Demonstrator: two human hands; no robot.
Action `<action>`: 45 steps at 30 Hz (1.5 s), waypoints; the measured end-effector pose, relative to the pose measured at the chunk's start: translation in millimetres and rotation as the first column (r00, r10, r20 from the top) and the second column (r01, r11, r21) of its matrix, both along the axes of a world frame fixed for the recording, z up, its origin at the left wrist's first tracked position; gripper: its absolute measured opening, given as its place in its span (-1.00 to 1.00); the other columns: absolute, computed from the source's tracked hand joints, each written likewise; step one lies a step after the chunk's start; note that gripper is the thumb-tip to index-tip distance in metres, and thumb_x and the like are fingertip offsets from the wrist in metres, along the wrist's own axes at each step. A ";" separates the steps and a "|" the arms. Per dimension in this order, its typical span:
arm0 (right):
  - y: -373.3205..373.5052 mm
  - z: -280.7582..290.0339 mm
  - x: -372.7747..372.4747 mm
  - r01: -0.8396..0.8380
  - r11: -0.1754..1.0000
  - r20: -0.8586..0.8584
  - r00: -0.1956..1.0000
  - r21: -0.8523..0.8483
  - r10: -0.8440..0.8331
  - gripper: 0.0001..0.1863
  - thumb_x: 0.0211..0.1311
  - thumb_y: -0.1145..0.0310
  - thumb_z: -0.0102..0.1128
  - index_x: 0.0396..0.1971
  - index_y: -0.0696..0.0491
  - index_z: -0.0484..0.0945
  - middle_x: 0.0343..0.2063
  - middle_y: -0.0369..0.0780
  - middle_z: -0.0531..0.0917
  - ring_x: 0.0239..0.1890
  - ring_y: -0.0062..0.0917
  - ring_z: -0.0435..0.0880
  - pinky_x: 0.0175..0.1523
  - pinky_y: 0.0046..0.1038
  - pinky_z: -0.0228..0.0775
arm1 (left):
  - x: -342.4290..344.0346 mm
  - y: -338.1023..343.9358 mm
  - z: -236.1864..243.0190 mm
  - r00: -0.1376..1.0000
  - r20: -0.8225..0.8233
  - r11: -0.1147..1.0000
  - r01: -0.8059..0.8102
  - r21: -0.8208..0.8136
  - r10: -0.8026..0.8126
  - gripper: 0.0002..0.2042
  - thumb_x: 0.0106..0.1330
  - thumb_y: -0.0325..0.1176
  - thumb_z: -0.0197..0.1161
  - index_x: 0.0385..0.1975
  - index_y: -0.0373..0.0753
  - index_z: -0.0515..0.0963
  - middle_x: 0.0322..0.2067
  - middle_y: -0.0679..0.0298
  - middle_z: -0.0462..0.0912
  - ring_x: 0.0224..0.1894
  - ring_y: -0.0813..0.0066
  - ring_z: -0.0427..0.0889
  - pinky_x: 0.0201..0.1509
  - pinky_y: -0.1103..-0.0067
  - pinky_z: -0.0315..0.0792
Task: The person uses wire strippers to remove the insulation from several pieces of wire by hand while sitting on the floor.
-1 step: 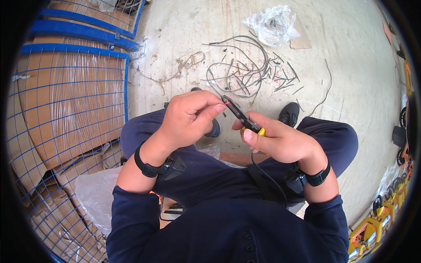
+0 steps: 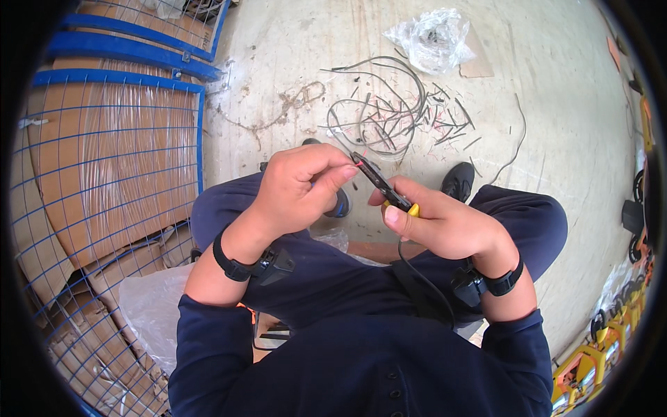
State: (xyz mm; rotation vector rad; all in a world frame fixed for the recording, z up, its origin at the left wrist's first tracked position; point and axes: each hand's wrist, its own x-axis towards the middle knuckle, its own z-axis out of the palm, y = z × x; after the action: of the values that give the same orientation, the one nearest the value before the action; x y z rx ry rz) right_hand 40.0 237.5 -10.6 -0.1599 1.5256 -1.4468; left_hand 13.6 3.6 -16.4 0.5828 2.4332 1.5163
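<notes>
My left hand (image 2: 302, 187) is closed, thumb and forefinger pinched together at the tip of a black hand tool that looks like wire strippers (image 2: 375, 182). A bit of thin reddish wire (image 2: 359, 163) shows at those fingertips, against the jaws. My right hand (image 2: 448, 219) is wrapped round the tool's yellow handles, and the jaws slant up and left towards my left hand. A black cable (image 2: 424, 278) hangs from below my right hand down across my lap. What the left fingers cover is mostly hidden.
Offcuts of black sheathing and reddish bits (image 2: 389, 118) litter the floor ahead, with a loose cable loop (image 2: 420, 87). Farther off lies a clear plastic bag (image 2: 434, 42). A blue mesh cage (image 2: 201, 139) with cardboard stands left; yellow-and-black items (image 2: 583, 368) line the right edge.
</notes>
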 end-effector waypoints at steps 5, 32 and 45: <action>-1.7 2.3 1.3 0.025 1.000 -0.055 0.998 0.001 -0.025 -0.59 0.38 0.07 -0.03 0.00 0.10 0.38 -0.39 -0.34 0.41 -0.37 -0.69 0.36 -0.22 -0.58 0.31 | -0.5 0.1 0.3 1.000 -0.008 1.000 0.011 -0.018 -0.011 -0.95 0.17 -0.47 0.25 -0.46 -0.29 0.57 -0.68 0.25 0.45 -0.65 0.48 0.40 -0.55 0.59 0.27; -24.7 -7.9 9.5 0.382 0.886 -0.671 0.732 0.263 -0.117 -0.64 0.23 0.28 0.16 -0.14 0.21 0.32 -0.33 0.07 0.55 -0.32 0.00 0.57 -0.30 -0.17 0.41 | -4.3 0.4 -0.3 0.770 0.638 0.893 -0.289 0.346 0.002 -0.88 0.31 -0.44 0.17 -0.38 -0.36 0.56 -0.48 0.40 0.58 -0.51 0.82 0.35 -0.46 0.77 0.25; 1.2 -0.7 -1.3 0.148 0.982 -0.041 0.987 -0.115 -0.153 -0.60 0.41 0.20 -0.07 0.07 0.17 0.33 -0.38 -0.33 0.44 -0.29 -0.69 0.42 -0.15 -0.56 0.40 | 4.2 4.8 1.2 0.876 0.479 0.931 -0.218 0.293 0.054 -0.90 0.32 -0.45 0.17 -0.40 -0.34 0.52 -0.58 0.51 0.45 -0.59 0.86 0.23 -0.58 0.78 0.09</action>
State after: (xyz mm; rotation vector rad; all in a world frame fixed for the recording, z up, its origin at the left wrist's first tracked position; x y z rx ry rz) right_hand 38.7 238.7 -11.3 -0.1509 1.5238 -1.6609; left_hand 17.9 8.3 -15.2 0.0699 1.8948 1.8929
